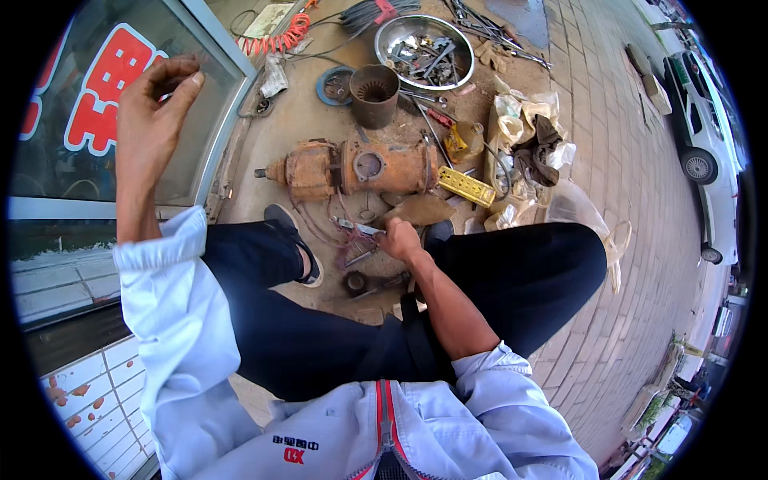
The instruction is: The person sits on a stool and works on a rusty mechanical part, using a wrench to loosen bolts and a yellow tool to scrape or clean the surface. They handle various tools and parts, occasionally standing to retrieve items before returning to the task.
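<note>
My left hand (160,108) is raised by the glass door, fingers curled toward the thumb; anything between them is too small to make out. My right hand (400,238) grips a silver metal tool (362,227) low over the ground, beside a brown flat piece (422,211). Just beyond lies a rusty cylindrical pump or motor body (322,180) on its side, with a shaft at its left end and wires beneath it. A yellow power strip (466,187) lies at its right. A dark round part with an arm (356,283) rests between my legs.
Behind the rusty body stand a dark metal cylinder (374,104), a blue dish (336,86) and a steel bowl of tools (424,52). A yellow jug (462,142) and bags (528,136) are at right. The glass door (64,172) borders the left; parked white cars (704,184) line the far right.
</note>
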Available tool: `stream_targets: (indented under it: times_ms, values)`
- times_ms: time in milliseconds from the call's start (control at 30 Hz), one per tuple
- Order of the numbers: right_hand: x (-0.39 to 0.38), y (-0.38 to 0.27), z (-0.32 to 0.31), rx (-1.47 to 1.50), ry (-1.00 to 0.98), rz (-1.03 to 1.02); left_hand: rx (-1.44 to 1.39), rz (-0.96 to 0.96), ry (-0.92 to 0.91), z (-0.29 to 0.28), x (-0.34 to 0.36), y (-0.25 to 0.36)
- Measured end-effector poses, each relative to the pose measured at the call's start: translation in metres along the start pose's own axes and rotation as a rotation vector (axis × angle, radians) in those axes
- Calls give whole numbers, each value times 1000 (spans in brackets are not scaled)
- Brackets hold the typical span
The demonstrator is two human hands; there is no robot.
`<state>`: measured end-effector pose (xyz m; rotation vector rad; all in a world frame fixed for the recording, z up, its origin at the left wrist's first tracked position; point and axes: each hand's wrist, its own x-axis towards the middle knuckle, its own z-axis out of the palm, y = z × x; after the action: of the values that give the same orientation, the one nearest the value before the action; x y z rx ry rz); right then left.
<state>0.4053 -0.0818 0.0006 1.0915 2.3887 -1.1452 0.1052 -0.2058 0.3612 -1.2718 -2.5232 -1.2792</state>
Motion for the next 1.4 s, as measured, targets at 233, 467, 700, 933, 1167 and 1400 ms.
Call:
stream_targets:
  times_ms: [233,467,700,933,1167,1400]
  values:
    - [69,4,40,256,240,94,126,-42,80,0,-10,-13]
    - [103,-7,78,321,241,84,309,-89,84,-6,-14,-20]
    - [65,-16,38,206,140,-2,255,-46,49,6,-13,-18]
    - [46,27,-21,550,340,13,187,5,10,21,-15,1]
    - [10,33,-105,1160,271,302,158,27,-37,30,-11,14]
    - [-1,34,-93,1075,210,291,164,89,-69,30,-15,18]
